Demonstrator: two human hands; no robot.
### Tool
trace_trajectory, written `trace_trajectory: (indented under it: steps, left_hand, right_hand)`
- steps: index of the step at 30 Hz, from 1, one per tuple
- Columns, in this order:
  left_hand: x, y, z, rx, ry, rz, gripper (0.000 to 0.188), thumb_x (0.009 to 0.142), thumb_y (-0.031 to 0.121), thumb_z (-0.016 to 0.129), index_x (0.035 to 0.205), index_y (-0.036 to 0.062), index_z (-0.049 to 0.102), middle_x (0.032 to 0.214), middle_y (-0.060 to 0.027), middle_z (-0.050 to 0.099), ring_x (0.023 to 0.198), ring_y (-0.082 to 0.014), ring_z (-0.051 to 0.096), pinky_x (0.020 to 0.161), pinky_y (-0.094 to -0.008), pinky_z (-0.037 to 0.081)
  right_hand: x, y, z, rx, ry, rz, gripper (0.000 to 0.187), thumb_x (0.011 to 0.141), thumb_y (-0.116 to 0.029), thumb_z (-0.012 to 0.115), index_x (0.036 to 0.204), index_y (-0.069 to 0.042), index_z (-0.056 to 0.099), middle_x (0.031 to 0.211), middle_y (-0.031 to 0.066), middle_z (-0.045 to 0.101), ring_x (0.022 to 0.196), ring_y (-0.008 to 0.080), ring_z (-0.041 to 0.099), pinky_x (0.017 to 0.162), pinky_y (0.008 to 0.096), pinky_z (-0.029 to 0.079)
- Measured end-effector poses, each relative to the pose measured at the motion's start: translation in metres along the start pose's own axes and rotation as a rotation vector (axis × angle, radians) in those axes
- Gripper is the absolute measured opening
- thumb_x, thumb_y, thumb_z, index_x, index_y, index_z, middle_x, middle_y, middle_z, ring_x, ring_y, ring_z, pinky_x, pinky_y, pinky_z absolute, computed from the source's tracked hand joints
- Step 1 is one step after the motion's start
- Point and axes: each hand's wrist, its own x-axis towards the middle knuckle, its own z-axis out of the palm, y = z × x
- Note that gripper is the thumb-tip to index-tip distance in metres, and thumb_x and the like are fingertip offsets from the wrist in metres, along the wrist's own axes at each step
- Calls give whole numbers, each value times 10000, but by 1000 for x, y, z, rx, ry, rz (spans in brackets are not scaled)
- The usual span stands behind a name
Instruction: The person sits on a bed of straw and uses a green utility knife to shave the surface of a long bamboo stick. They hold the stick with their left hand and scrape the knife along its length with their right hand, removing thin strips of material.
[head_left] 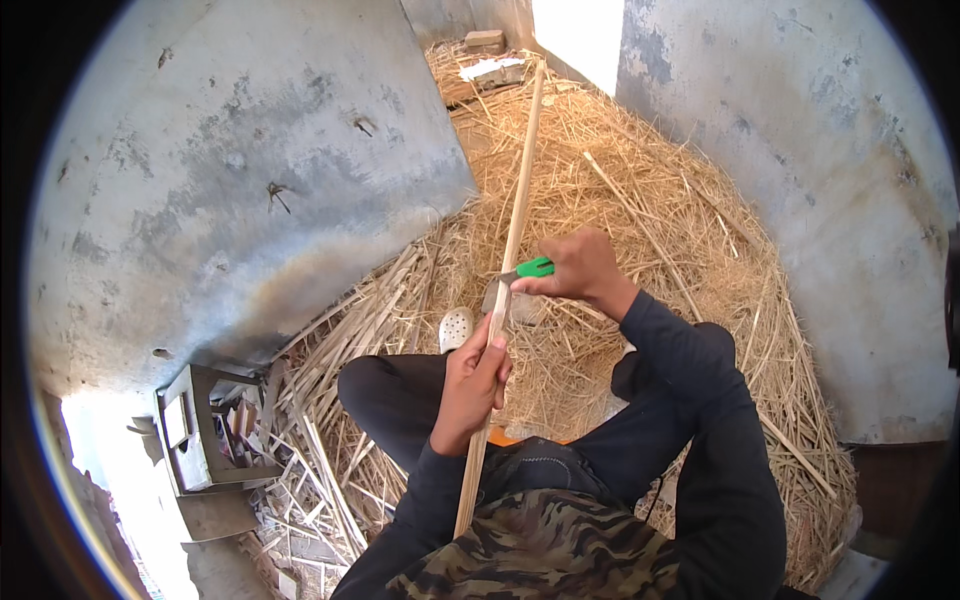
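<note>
Head view looks down on a person seated on a floor of straw [640, 200], between grey concrete walls [250, 180]. A long pale stick [515, 210] is the landmark: it runs from the person's lap, low in the picture, up and slightly right across the straw toward the bright opening at the top.

Left hand [470, 385] is wrapped around the stick's lower part, fingers closed tight on it, thumb up along the shaft. Right hand [580, 270] sits just right of the stick, higher up than the left, its fingers closed on a green-handled knife [530, 268]. The knife's blade end points left and meets the stick's edge; the blade itself is too small to make out clearly.

Just left of the stick, between the two hands, lies a white perforated shoe [456, 328] on the straw. The person's dark trouser knees spread to either side of the stick's lower part, and a camouflage top shows at the bottom edge. Far left of the stick, by the wall's foot, stands a small grey crate [205, 440] with split cane strips [320, 440] piled beside it.
</note>
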Motion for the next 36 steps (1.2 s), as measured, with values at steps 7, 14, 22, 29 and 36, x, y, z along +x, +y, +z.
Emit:
trace_trajectory:
  steps: [7, 14, 22, 29, 36]
  left_hand:
    - [-11, -4, 7, 93, -49, -33, 528, 1024, 256, 501, 1492, 62, 352, 664, 36, 445, 424, -24, 369, 391, -179, 330]
    - [-6, -4, 2, 160, 34, 86, 522, 1015, 208, 510, 1488, 42, 360, 656, 47, 429, 467, -16, 365, 415, -178, 314]
    - [-15, 3, 9, 193, -20, 73, 523, 1016, 162, 509, 1489, 11, 343, 733, 71, 417, 604, -12, 363, 514, -186, 310]
    - [-32, -15, 3, 257, -129, 91, 524, 1018, 148, 513, 1488, -3, 339, 811, 65, 432, 686, -15, 363, 580, -187, 330]
    - [-42, -10, -4, 340, -33, 133, 508, 1020, 159, 504, 1476, -11, 357, 805, 57, 428, 687, -20, 364, 588, -192, 333]
  right_hand:
    - [19, 64, 3, -87, -106, 386, 764, 785, -865, 430, 503, -160, 513, 395, -50, 366, 325, 106, 353, 329, 302, 268]
    - [-3, -3, 10, 28, -73, 93, 770, 778, -878, 412, 508, -166, 527, 401, -52, 376, 331, 91, 368, 333, 280, 261]
    - [16, 42, 11, -40, 84, 163, 780, 770, -850, 479, 503, -119, 536, 395, -12, 422, 333, 133, 426, 347, 308, 322]
    - [16, 115, 3, -123, -108, 472, 804, 859, -804, 389, 539, -88, 565, 448, 31, 466, 377, 171, 458, 382, 356, 353]
    - [11, 38, 3, 60, -59, 233, 814, 850, -823, 363, 605, -100, 645, 440, 46, 477, 394, 223, 485, 424, 390, 386]
